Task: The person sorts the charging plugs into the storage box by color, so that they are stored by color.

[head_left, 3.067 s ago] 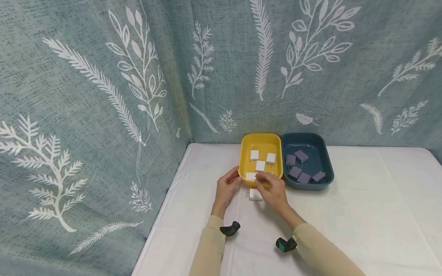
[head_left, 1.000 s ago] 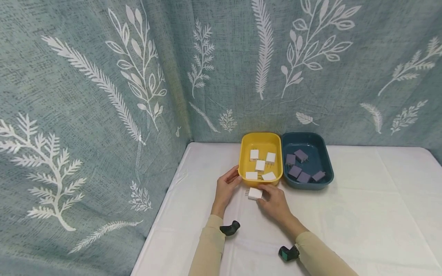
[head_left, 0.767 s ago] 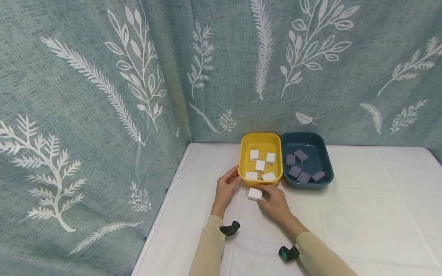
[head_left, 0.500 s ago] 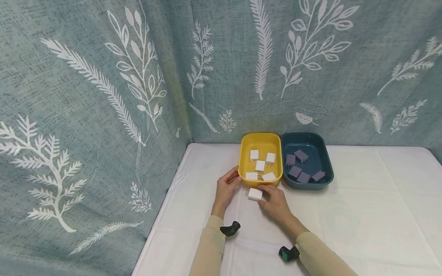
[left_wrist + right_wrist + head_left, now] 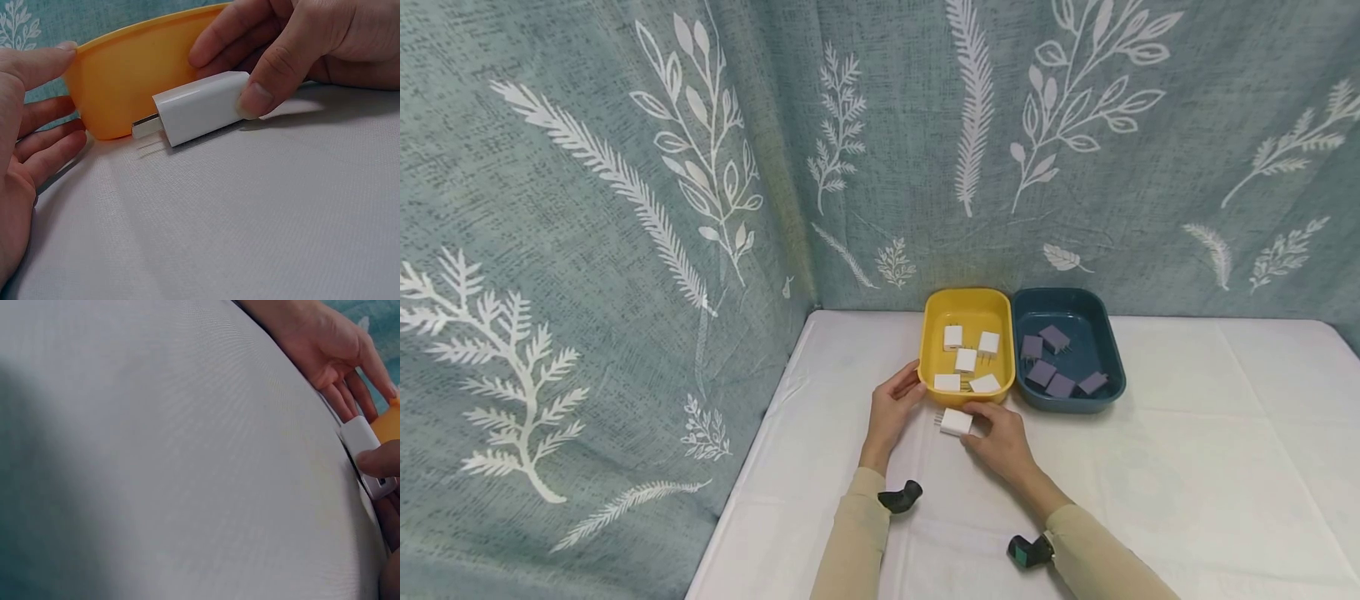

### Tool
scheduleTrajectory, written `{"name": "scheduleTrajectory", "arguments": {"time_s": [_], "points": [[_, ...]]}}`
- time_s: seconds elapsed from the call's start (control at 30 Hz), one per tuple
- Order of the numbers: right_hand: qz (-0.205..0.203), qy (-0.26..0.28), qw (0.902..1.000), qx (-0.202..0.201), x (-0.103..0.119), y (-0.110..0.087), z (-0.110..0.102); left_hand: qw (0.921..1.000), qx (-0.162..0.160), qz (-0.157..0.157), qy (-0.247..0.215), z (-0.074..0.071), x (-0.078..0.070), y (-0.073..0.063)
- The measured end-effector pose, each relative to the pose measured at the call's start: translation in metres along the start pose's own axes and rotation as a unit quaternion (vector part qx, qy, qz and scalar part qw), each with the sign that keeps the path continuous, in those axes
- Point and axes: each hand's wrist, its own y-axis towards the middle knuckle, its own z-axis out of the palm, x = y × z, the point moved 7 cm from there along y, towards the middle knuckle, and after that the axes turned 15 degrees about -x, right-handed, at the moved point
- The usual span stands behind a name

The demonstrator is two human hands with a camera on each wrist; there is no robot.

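Note:
A white plug-in charger (image 5: 200, 107) with metal prongs is right in front of the yellow tray (image 5: 931, 312). My right hand (image 5: 1000, 437) pinches its back end, thumb on the near side and fingers behind. In the left wrist view the charger sits tilted, its prongs pointing left close over the cloth. My left hand (image 5: 891, 412) touches the tray's front left corner, its fingers (image 5: 53, 115) fairly straight along the wall. Several more white chargers (image 5: 966, 361) lie inside the yellow tray. In the right wrist view, only part of the right hand shows at the right edge.
A dark blue tray (image 5: 1116, 367) stands against the yellow one on its right, holding several purple chargers (image 5: 1041, 372). White cloth (image 5: 1210, 467) covers the table. Behind and to the left hangs a green-blue curtain (image 5: 880, 167) with white leaf prints.
The white charger that my right hand held over the yellow tray now lies in it. That hand has come down to the charger in front and pinches it. My left hand has stayed put.

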Motion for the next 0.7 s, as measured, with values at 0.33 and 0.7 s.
{"name": "scheduleTrajectory", "arguments": {"time_s": [0.33, 0.7], "points": [[0.015, 0.013, 0.9998, 0.008, 0.002, -0.002, -0.005, 1.0000, 0.001, 0.003, -0.005, 0.000, 0.001, 0.000], [-0.056, 0.030, 0.9978, -0.018, 0.013, 0.002, -0.010, 0.9999, -0.009, 0.004, -0.008, -0.001, 0.003, 0.002]]}}
